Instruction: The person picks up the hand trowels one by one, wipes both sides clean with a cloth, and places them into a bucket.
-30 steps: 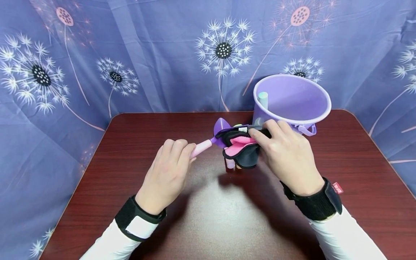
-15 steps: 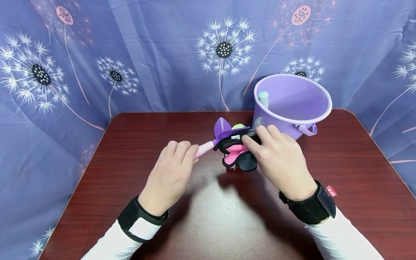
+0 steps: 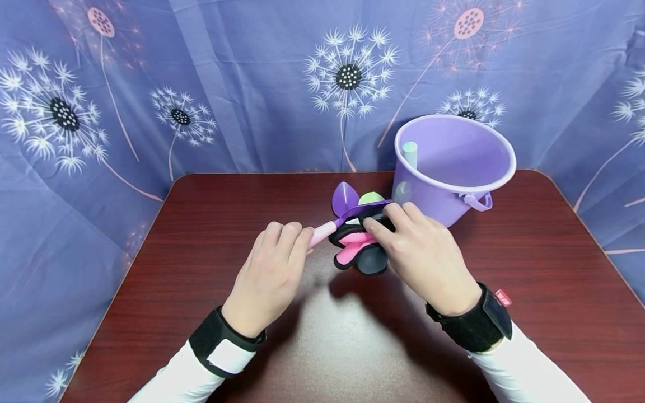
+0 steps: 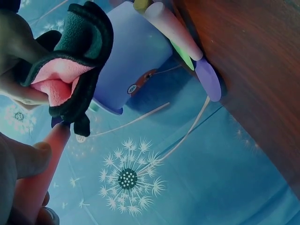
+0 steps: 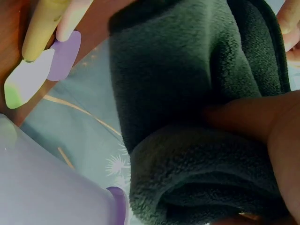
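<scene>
My left hand [image 3: 272, 268] grips the pale pink handle [image 4: 44, 168] of a small trowel. Its purple blade [image 3: 360, 209] shows along the top of a dark fabric piece [image 4: 89, 47] with black edging and pink lining. My right hand [image 3: 425, 257] pinches that folded fabric, thumb on its fuzzy dark surface in the right wrist view. The fabric hides part of the blade; whether it wraps the blade I cannot tell. On the table behind lie another purple trowel [image 4: 207, 79] with a pink handle and a green-bladed tool [image 5: 30, 77] with a yellowish handle.
A lilac bucket [image 3: 453, 190] stands at the table's back right, with a pale green rounded handle end [image 3: 410, 151] inside it by the left rim. The dark red wooden table [image 3: 221, 201] ends at a blue curtain [image 3: 252, 84] printed with dandelions.
My right hand has shifted left and slightly toward me with the fabric. My left hand has crept right with the trowel. More purple blade and the green tool now show above the fabric.
</scene>
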`<state>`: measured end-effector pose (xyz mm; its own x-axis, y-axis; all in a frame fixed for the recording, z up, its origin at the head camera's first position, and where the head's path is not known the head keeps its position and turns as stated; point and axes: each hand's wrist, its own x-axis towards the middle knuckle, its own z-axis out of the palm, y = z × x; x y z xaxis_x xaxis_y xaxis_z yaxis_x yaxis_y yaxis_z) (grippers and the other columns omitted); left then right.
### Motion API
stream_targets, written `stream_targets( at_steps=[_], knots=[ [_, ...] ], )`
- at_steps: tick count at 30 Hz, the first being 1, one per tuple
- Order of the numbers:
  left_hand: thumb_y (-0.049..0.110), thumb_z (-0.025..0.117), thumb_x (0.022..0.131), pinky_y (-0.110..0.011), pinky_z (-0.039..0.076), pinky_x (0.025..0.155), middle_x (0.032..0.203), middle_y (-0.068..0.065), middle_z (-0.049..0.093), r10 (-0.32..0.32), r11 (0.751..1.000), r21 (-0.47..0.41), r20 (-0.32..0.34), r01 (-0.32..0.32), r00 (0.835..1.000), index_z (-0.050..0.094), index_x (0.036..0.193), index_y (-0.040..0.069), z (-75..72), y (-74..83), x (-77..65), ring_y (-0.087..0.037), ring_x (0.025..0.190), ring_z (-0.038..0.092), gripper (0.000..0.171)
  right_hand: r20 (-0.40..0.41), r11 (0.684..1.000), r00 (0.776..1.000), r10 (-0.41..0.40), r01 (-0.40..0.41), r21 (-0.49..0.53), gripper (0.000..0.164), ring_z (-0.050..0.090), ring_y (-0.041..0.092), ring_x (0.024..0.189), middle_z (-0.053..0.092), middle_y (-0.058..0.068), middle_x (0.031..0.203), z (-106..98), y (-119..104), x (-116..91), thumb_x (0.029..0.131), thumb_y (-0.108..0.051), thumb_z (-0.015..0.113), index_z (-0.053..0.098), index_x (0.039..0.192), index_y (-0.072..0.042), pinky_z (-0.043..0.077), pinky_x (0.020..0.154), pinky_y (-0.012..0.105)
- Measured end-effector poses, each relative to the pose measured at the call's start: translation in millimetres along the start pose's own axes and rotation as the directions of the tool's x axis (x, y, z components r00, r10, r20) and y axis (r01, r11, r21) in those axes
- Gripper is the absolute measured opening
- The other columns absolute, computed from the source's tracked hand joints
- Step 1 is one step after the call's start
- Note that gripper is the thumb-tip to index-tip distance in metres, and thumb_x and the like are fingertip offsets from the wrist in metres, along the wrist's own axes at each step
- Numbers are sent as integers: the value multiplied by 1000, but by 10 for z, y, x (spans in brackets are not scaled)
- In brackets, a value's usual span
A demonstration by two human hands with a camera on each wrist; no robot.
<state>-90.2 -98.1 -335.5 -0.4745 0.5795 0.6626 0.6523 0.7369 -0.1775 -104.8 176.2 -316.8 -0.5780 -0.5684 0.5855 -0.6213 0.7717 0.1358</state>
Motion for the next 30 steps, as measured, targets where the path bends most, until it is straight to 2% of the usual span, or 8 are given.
stream_targets(
  at_steps=[8, 14, 20, 24, 30],
  knots=[
    [16, 46, 114, -39, 43, 65, 106, -16, 54, -5, 1000, -12, -3, 5, 1000, 59, 121, -7, 11, 9, 1, -32, 82, 46, 28, 25, 998, 998, -54, 53, 42, 45, 49, 31, 81, 60, 12, 104, 10, -32, 13, 81, 12, 67, 71, 121, -8, 46, 58, 38],
    [15, 46, 114, -39, 44, 66, 106, -16, 54, -1, 1000, -14, 20, 2, 1000, 59, 121, -7, 15, 14, 0, -32, 83, 46, 27, 39, 991, 993, -114, 111, 75, 52, 56, 33, 92, 64, 13, 116, 21, -52, 24, 80, 14, 68, 73, 125, -10, 53, 72, 42],
    [11, 40, 114, -40, 44, 68, 109, -17, 55, 5, 1000, -14, 31, -4, 1000, 59, 122, -7, 3, 15, 2, -32, 84, 46, 27, 40, 982, 985, -166, 162, 103, 44, 58, 32, 98, 65, 10, 117, 28, -54, 27, 90, 10, 66, 73, 127, -12, 54, 84, 42],
    [11, 40, 114, -39, 44, 68, 107, -15, 54, 4, 1000, -28, 25, -4, 1000, 58, 122, -7, 1, 17, 8, -31, 84, 45, 26, 49, 972, 979, -198, 190, 135, 40, 58, 31, 100, 66, 7, 118, 30, -60, 21, 96, 6, 63, 72, 129, -14, 54, 85, 41],
    [11, 40, 113, -39, 43, 67, 106, -14, 54, 0, 999, -46, 23, 1, 1000, 58, 121, -6, 1, 16, 10, -31, 84, 45, 26, -8, 948, 959, -282, 280, 152, 36, 58, 32, 99, 67, 9, 118, 49, -65, 30, 103, 4, 53, 73, 127, -13, 53, 83, 41]
  ],
)
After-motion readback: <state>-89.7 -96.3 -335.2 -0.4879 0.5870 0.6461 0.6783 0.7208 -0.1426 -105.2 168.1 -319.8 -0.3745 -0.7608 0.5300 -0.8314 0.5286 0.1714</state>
